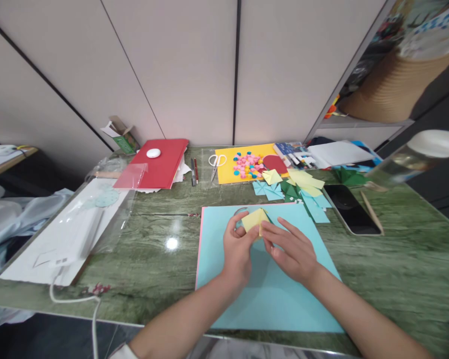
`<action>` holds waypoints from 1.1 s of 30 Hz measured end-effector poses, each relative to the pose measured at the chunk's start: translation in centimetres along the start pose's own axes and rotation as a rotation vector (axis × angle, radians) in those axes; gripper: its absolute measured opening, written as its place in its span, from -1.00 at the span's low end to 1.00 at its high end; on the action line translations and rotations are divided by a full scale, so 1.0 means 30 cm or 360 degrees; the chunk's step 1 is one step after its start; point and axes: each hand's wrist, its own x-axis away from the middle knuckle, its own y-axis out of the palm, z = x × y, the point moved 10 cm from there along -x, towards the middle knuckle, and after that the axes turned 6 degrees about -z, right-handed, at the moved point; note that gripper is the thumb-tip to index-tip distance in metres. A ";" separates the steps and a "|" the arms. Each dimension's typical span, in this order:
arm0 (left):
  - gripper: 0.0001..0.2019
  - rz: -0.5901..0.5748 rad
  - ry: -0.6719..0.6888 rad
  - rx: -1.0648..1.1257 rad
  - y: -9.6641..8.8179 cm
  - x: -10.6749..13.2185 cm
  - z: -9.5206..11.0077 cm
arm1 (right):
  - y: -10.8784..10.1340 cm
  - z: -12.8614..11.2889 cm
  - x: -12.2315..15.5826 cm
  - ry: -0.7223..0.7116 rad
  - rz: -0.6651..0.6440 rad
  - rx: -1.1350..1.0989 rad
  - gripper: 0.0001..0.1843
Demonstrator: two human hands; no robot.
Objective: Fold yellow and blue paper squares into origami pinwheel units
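My left hand pinches a small folded yellow paper between thumb and fingers, just above a light blue sheet. A dark green edge shows behind the yellow paper's right side. From the right, my right hand reaches in with fingers stretched out and slightly apart. Its fingertips touch the right edge of the yellow paper, whose lower part they partly cover. A clear round object is partly hidden behind my left hand. Under the blue sheet, a pink edge peeks out at the left and top.
Folded blue papers, yellow papers and a phone lie beyond the sheet. Colourful pompoms rest on a yellow sheet beside scissors. A red folder and a white power strip are left; a bottle stands right.
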 end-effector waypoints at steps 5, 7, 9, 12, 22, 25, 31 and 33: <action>-0.56 -0.0054 0.0026 0.0025 0.014 0.005 0.007 | 0.012 0.005 0.022 -0.0022 0.0017 0.0063 -0.76; -0.56 -0.0063 0.0048 -0.0032 0.015 0.006 0.011 | 0.013 0.008 0.028 -0.0022 0.0029 0.0060 -0.76; -0.55 -0.0059 0.0044 -0.0064 0.013 0.007 0.011 | 0.011 0.011 0.025 -0.0009 0.0029 0.0028 -0.77; -0.51 -0.0049 0.0016 -0.0075 0.010 0.008 0.007 | 0.002 0.012 0.014 0.0005 0.0035 -0.0070 -0.77; -0.51 -0.0040 -0.0059 0.0025 0.008 -0.003 -0.009 | 0.055 0.038 0.092 -0.0049 0.0139 -0.0092 -0.64; -0.52 -0.0047 -0.0087 0.0057 0.010 -0.006 -0.015 | 0.075 0.049 0.112 -0.0025 0.0138 -0.0028 -0.68; -0.53 -0.0060 -0.0112 0.0067 0.010 -0.008 -0.017 | 0.078 0.047 0.094 -0.0035 0.0063 -0.0053 -0.69; -0.52 -0.0055 -0.0128 0.0071 0.008 -0.009 -0.020 | 0.063 0.037 0.082 -0.0094 0.0092 -0.0108 -0.67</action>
